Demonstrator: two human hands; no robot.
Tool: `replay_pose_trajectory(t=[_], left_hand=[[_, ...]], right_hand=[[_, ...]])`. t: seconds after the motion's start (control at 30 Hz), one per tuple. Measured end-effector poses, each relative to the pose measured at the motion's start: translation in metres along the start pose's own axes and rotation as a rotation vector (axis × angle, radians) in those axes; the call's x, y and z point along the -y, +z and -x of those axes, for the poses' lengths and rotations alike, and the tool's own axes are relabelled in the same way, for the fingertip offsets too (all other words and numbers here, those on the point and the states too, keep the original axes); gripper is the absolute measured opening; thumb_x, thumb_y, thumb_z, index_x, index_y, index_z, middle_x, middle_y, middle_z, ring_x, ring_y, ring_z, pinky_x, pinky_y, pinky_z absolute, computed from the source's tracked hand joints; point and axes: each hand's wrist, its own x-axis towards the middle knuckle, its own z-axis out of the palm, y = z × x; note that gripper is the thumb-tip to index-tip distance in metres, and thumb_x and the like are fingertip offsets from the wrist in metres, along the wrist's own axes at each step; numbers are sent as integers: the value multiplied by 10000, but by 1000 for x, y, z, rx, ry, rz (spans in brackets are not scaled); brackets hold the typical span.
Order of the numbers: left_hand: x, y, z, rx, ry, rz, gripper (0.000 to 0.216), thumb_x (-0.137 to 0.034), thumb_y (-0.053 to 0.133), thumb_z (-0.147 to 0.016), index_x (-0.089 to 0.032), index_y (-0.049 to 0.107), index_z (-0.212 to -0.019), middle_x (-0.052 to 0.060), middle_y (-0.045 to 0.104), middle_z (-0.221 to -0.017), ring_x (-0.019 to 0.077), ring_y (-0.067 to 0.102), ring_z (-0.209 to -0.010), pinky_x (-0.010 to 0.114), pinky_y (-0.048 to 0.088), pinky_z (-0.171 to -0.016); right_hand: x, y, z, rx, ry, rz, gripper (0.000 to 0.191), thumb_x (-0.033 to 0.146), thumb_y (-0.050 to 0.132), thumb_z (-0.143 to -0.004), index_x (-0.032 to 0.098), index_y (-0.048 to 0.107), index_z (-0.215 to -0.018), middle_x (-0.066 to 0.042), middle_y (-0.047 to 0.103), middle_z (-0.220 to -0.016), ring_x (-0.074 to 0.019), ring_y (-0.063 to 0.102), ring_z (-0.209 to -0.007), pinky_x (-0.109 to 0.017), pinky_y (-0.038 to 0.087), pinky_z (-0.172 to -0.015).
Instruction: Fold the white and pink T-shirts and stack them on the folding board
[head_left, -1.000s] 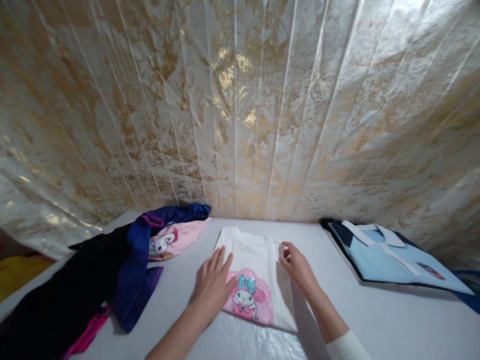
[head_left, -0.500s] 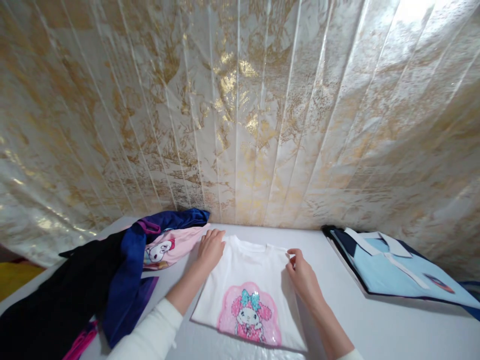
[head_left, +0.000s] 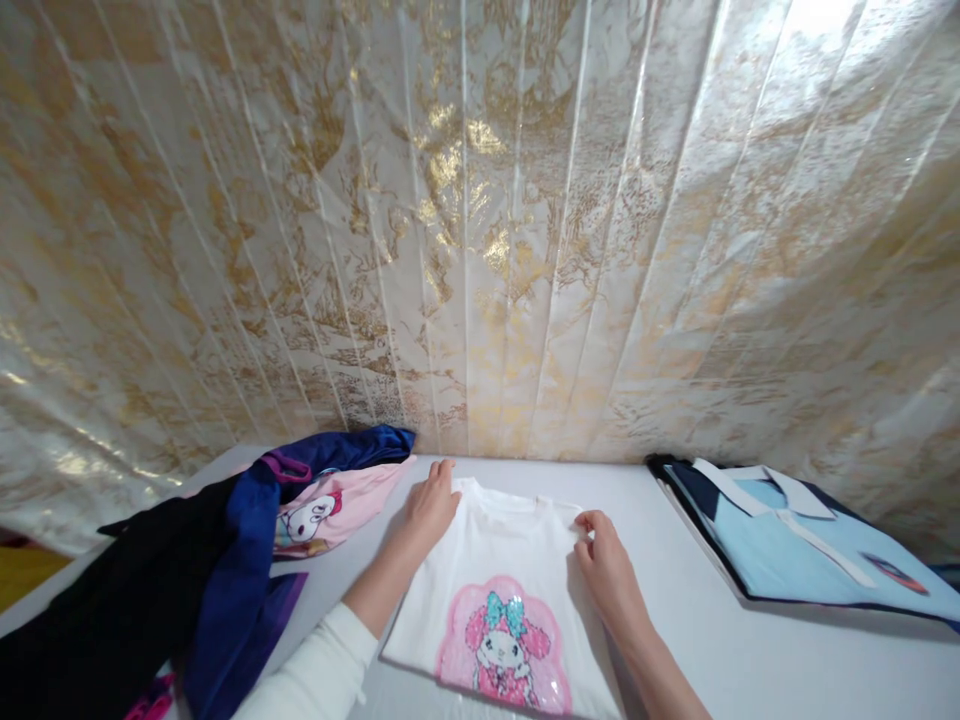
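A folded white T-shirt (head_left: 517, 555) with a pink cartoon print lies on the white table (head_left: 750, 660) in front of me. My left hand (head_left: 429, 507) rests on the shirt's top left corner, fingers curled over the shoulder edge. My right hand (head_left: 607, 558) pinches the top right corner of the same shirt, thumb and fingers closed on the fabric. Both forearms reach in from the bottom edge, the left in a white sleeve.
A heap of clothes lies at the left: a black garment (head_left: 112, 600), a dark blue one (head_left: 247, 540) and a pink one with a cartoon face (head_left: 330, 505). A folded light blue polo shirt (head_left: 795, 540) lies at the right. A gold-and-white curtain (head_left: 480, 230) hangs behind the table.
My left hand has left the pink print and gone up to the shirt's top left corner. My right hand has stayed at the top right corner.
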Motion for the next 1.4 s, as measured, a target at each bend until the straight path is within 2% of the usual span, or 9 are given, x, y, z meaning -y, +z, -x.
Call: replay_pose_trajectory(t=[0.13,0.3,0.43,0.57,0.7,0.87,1.23,1.3,1.4], left_hand=[[2,-3,31,-1,-39,12,441,-144,492,-928,-148,357,-1347,171,482,-1350,249,589,-1163,312,436,-909],[11,-11,78,79,-44,34,458,-150,501,-916,-138,336,-1343,155,577,-1282,240,609,-1139,292,440,-887],[20,-21,115,168,-77,52,431,-157,471,-930,-135,340,-1340,118,667,-1106,233,665,-1015,281,453,-780],[23,-26,141,185,-86,83,399,-148,423,-940,-182,364,-1334,67,682,-1002,197,682,-935,242,428,-708],[19,-28,151,142,-130,92,391,-145,420,-940,-215,393,-1323,25,687,-912,184,686,-875,230,410,-674],[20,-25,156,133,-137,70,385,-141,427,-947,-229,405,-1321,8,688,-917,171,684,-862,221,398,-661],[32,-6,166,90,-45,64,350,-135,394,-947,-198,464,-1284,68,676,-981,195,657,-942,262,461,-767],[32,-3,167,40,-19,51,373,-118,412,-925,-214,474,-1280,70,661,-1025,210,639,-987,290,464,-818],[29,-6,171,-72,107,72,408,-55,414,-872,-235,508,-1226,74,598,-1131,233,581,-1058,354,440,-894]], right_hand=[[0,2,1,36,13,-21,226,309,353,-788,224,471,-962,-69,643,-881,-234,634,-774,-346,464,-750],[4,-9,6,112,-5,-58,316,381,398,-779,214,510,-1023,-80,679,-931,-223,647,-740,-333,476,-721],[2,-31,31,259,20,-65,423,425,402,-793,221,491,-1151,-50,683,-858,-208,630,-635,-320,467,-645],[-4,-48,66,398,53,-47,403,429,414,-824,259,474,-1183,22,640,-689,-198,613,-586,-289,434,-596],[-6,-51,83,374,77,-32,391,416,443,-802,268,505,-1159,41,614,-647,-190,593,-561,-273,408,-574],[-1,-53,83,335,93,-14,370,464,428,-805,264,537,-1097,35,597,-648,-183,568,-536,-270,402,-552],[-6,-52,85,362,61,27,296,431,418,-850,251,562,-1037,-10,624,-738,-188,576,-604,-299,424,-606],[-9,-51,85,338,18,37,254,401,413,-877,248,574,-1001,-27,621,-765,-198,580,-644,-315,439,-629],[-5,-53,84,255,-175,13,220,328,409,-912,247,599,-988,-80,629,-925,-239,598,-835,-368,471,-743]])
